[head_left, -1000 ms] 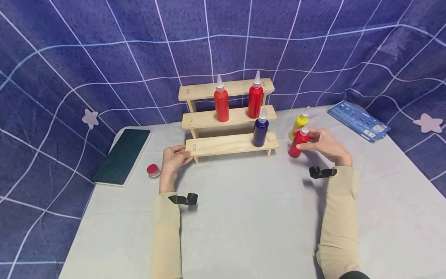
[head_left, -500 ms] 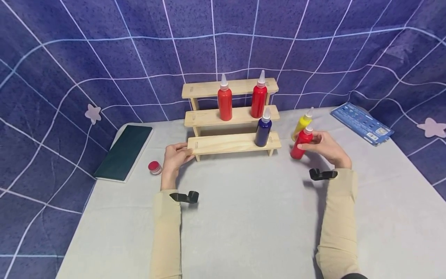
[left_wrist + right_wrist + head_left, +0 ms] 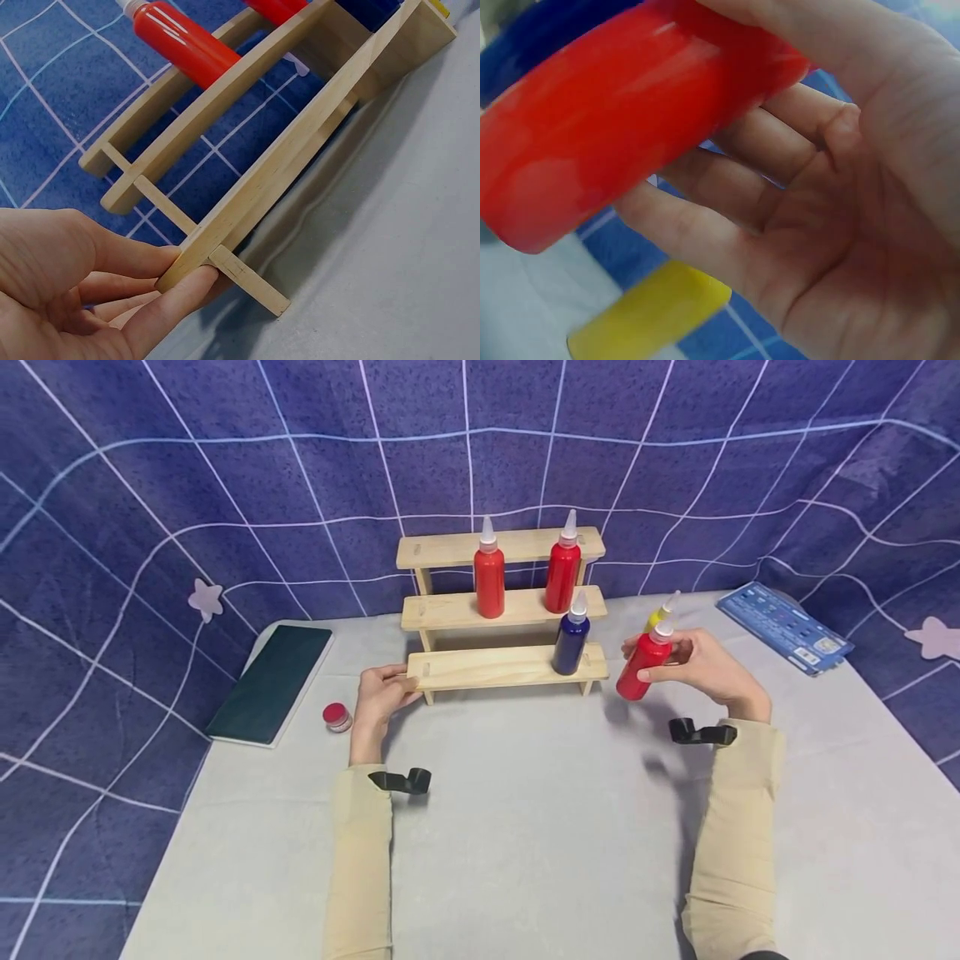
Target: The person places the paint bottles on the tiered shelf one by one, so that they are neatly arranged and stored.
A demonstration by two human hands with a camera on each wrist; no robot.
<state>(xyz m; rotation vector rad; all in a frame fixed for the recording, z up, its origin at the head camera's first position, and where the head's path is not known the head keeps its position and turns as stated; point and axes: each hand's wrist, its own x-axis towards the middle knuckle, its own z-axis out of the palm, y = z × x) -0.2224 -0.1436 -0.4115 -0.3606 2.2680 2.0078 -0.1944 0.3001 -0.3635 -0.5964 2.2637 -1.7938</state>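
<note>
My left hand (image 3: 381, 697) pinches the left end of the lowest step of a three-tier wooden display stand (image 3: 480, 669); the left wrist view shows thumb and fingers on either side of the board's end. In my right hand (image 3: 701, 670) is a red squeeze bottle (image 3: 643, 665) with a white nozzle tip, tilted and raised off the tabletop. Behind it, partly covered, a yellow squeeze bottle (image 3: 658, 613) stands on the table. On the middle step are two more red bottles, one left (image 3: 490, 583) and one right (image 3: 562, 578). A dark blue bottle (image 3: 571, 645) occupies the lowest step's right end.
To the left lie a dark green notebook (image 3: 270, 685) and a small red-lidded jar (image 3: 337, 717). A blue printed packet (image 3: 784, 627) lies at the back right of the white-covered table (image 3: 540, 827). Behind the stand hangs a blue grid-patterned cloth (image 3: 420, 460).
My right hand has lifted the red bottle off the table and shifted it slightly toward the stand. The left hand keeps its hold on the stand. The head view has shifted a little.
</note>
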